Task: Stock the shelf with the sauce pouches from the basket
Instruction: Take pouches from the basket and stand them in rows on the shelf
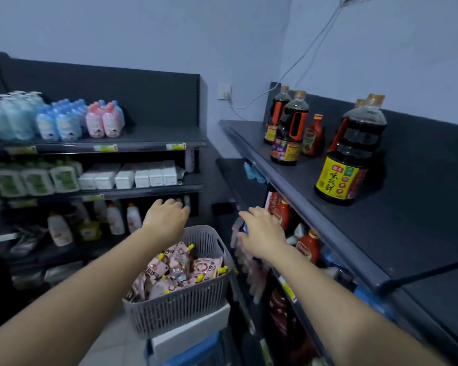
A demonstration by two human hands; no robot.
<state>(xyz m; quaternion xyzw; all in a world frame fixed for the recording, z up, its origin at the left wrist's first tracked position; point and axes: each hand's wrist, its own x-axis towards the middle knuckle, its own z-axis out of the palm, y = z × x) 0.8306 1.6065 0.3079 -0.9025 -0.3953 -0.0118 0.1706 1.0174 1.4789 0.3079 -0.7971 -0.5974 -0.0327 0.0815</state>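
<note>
Grey basket (180, 307) nearly full of sauce pouches (181, 268); stocking barely begun. Left hand (167, 217) spread, empty; right hand (262, 231) at shelf (325, 223), grip unclear.

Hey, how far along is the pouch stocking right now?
Early, apparently. The basket is heaped with pouches. The left hand hovers empty above it. The right hand reaches the lower right shelf; whether it holds a pouch is unclear. Most pouches remain.
</note>
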